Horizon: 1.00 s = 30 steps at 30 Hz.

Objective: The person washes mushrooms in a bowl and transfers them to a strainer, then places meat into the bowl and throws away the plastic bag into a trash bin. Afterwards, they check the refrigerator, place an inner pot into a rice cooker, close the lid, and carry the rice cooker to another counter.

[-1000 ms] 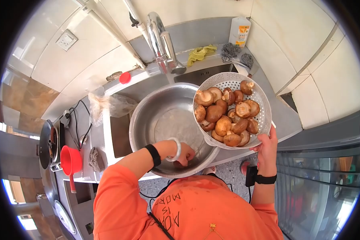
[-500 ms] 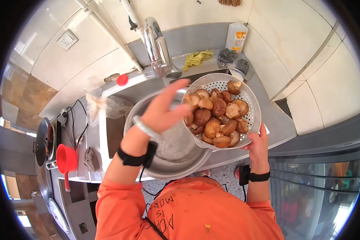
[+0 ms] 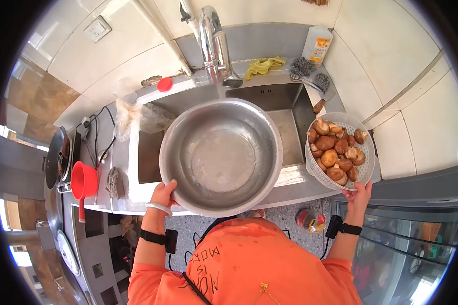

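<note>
A wide metal basin [image 3: 223, 162] with a little water in it sits over the sink, across the divider. My left hand [image 3: 163, 195] grips its near left rim, thumb on top. To the right, a white perforated colander [image 3: 369, 156] full of brown mushrooms [image 3: 341, 147] rests at the counter's right end. My right hand [image 3: 359, 196] is closed on the colander's near rim, its fingers partly hidden beneath. Another brown mushroom [image 3: 319, 106] lies just beyond the colander.
The faucet [image 3: 215, 51] rises behind the double sink [image 3: 290, 129]. A yellow cloth [image 3: 263, 67], steel wool [image 3: 303, 66], scissors [image 3: 310, 83] and a white bottle [image 3: 317, 46] stand behind. At left are a plastic bag [image 3: 142, 116] and a red ladle [image 3: 83, 180]. An oil bottle [image 3: 310, 221] is on the floor.
The colander has moved from above the basin to the right, onto the counter's end. My left hand has come down from mid-air to the basin's rim.
</note>
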Tool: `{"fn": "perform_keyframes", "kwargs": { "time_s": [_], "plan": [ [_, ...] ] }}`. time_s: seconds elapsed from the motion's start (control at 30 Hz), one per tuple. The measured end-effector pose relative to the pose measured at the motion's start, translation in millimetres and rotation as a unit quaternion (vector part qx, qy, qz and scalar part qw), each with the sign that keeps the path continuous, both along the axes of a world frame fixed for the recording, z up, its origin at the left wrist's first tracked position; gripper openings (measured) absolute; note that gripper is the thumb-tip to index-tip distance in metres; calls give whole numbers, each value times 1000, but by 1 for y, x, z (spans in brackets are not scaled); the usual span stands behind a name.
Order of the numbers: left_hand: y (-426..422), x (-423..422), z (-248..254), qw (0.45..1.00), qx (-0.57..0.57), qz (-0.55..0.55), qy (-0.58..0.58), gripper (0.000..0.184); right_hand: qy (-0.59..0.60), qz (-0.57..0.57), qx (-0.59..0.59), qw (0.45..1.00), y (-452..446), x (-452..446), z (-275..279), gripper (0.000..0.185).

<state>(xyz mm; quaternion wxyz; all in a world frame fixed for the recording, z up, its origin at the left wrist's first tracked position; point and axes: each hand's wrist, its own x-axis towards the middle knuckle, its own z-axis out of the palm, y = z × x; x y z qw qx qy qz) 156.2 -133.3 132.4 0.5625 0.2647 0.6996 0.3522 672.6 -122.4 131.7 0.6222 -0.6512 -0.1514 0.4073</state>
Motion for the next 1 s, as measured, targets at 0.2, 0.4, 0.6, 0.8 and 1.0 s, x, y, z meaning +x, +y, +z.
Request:
{"fn": "perform_keyframes", "kwargs": {
  "time_s": [0.2,0.4,0.6,0.8,1.0],
  "plan": [
    [28,34,59,970,146,112,-160,18,23,-33,-6,999,-6,6,-33,62],
    [62,75,109,974,177,28,-138,11,49,-33,-23,998,-13,13,-55,58],
    [92,108,132,976,162,3,-142,13,-3,10,-91,996,-16,12,-37,45],
    [109,116,133,976,153,-45,-148,15,-647,23,-294,703,-22,34,-52,44],
    [113,138,139,975,158,-74,-141,14,-501,336,152,783,12,-74,46,43]
  ]
}}
